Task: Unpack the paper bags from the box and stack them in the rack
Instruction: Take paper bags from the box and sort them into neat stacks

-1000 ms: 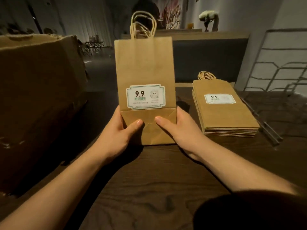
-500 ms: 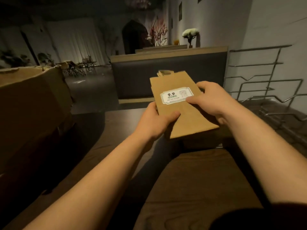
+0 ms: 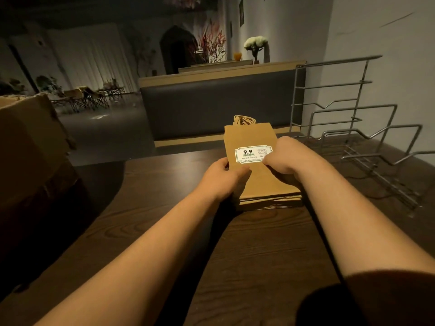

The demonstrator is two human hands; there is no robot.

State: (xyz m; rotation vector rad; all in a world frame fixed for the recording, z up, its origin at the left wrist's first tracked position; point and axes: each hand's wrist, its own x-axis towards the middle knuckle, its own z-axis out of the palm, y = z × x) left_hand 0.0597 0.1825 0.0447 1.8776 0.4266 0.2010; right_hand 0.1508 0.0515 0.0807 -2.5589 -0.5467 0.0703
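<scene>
Now the box [image 3: 30,147] is seen at far left; the bag held upright a second ago has been laid flat on the stack of paper bags [image 3: 256,170] mid-counter [image 3: 164,220], so another is unpacked. The stack's left edge is gripped by the left hand [image 3: 226,175], its right by the right hand [image 3: 284,158]. The rack [image 3: 367,142], right, is unfilled.
</scene>
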